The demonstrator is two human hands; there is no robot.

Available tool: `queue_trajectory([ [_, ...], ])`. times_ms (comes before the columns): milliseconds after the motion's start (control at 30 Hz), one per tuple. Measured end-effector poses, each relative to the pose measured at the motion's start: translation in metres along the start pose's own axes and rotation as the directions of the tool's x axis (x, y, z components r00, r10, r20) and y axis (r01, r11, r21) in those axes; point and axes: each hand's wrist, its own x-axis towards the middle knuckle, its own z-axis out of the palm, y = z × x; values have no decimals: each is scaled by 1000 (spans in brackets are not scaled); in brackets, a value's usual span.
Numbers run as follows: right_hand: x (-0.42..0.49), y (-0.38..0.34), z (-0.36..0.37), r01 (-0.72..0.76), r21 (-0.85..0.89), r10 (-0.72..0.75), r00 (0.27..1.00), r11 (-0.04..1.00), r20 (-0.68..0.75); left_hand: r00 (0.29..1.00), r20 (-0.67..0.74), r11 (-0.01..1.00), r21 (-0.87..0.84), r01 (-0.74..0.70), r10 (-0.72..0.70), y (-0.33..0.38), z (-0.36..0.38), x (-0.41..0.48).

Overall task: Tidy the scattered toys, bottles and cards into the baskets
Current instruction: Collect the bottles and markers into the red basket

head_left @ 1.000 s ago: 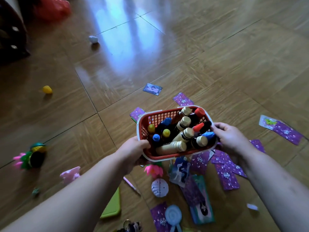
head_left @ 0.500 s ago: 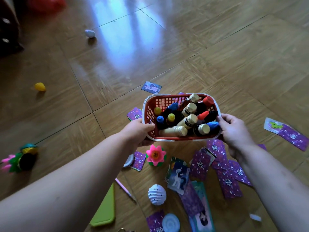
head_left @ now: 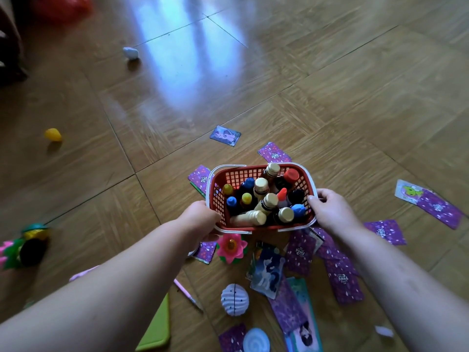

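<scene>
Glossy wood-tile floor, cards and toys scattered near me.
My left hand and right hand grip the red basket of bottles by its side rims, centre-near.

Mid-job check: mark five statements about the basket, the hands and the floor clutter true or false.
1. The left hand and right hand both grip the basket. True.
2. The basket holds only playing pieces. False: it holds bottles.
3. Purple cards lie on the floor. True.
4. The flower toy is in the basket. False: it sits on the floor, on the basket's near side.
5. The yellow toy lies right of the basket. False: it lies far to its left.
</scene>
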Motion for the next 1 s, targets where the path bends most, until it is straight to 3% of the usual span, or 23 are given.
queue_trajectory([
  [167,-17,-2,2,125,-42,-128,988,991,-91,998,-37,999,-19,40,-41,-1,0,0],
  [400,-6,3,3,-22,-76,22,1000,997,1,998,-53,997,70,34,-31,1,1,-2],
  [600,-8,4,8,-32,-94,32,999,995,3,985,-153,977,207,-44,77,9,2,-9],
  [900,-14,3,7,5,-172,-2,1000,985,21,974,-201,973,222,-62,108,6,4,-21],
  [1000,-16,3,6,31,-184,-27,999,982,27,972,-100,960,209,-187,212,2,3,-30],
])
